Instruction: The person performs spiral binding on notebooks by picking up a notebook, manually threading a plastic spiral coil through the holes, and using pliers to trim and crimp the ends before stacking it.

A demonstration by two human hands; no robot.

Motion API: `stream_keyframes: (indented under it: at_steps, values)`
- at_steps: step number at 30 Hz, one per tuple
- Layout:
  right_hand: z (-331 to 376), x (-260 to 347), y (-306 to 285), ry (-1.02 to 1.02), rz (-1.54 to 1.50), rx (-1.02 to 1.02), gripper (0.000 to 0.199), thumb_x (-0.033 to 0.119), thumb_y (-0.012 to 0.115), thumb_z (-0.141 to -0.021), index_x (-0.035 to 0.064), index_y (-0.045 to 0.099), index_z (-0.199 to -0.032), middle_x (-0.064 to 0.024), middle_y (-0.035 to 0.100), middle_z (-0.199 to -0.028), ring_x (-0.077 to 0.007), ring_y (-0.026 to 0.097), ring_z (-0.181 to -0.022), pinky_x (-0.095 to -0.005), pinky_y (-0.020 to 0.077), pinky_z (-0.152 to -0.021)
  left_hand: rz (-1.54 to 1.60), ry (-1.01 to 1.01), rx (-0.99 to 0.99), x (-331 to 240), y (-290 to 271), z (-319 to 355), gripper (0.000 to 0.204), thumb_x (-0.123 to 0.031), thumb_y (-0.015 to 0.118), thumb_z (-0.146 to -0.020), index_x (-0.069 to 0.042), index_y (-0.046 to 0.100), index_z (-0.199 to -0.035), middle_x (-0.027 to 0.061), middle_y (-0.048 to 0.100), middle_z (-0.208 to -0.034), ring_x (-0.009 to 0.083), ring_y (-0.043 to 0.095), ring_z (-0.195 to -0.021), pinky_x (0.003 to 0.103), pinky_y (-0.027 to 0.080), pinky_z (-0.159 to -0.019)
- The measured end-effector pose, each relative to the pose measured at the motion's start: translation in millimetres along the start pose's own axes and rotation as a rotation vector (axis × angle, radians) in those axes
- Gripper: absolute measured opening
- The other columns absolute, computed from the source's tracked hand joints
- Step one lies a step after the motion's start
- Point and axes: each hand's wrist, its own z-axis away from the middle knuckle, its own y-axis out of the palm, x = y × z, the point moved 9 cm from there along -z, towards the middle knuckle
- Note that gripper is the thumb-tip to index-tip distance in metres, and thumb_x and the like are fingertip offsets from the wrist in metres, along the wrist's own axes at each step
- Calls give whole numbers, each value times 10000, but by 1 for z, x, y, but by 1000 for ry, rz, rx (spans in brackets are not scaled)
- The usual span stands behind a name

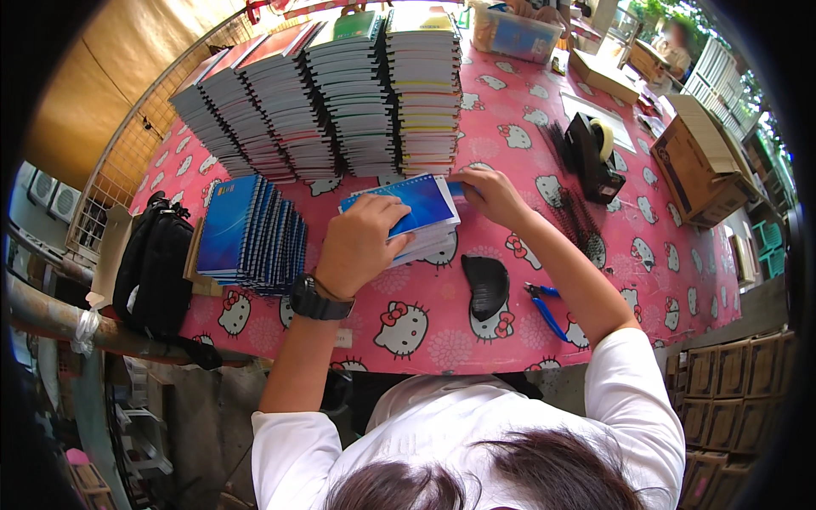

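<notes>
A small pile of blue spiral notebooks lies on the pink cartoon-cat tablecloth in front of me. My left hand, with a black watch on the wrist, presses down on the near left part of the top blue cover. My right hand grips the pile's far right edge with the fingers curled around it. Both forearms come up from the lower edge.
A slanted stack of blue notebooks stands left of the pile, beside a black bag. Tall notebook stacks line the back. A black curved tool, blue-handled pliers, a tape dispenser and cardboard boxes lie right.
</notes>
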Motion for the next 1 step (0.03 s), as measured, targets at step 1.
stream_keyframes:
  at_steps: [1]
  values:
    - [-6,-11,13,112,-85,99,329,83,619,-807,66,616,-1136,-189,657,-1023,-348,628,-947,-393,513,-828,16,-13,26,3,1,0,414,-225,763,-708,-95,657,-1087,93,653,-1123,278,603,-1058,360,497,-893]
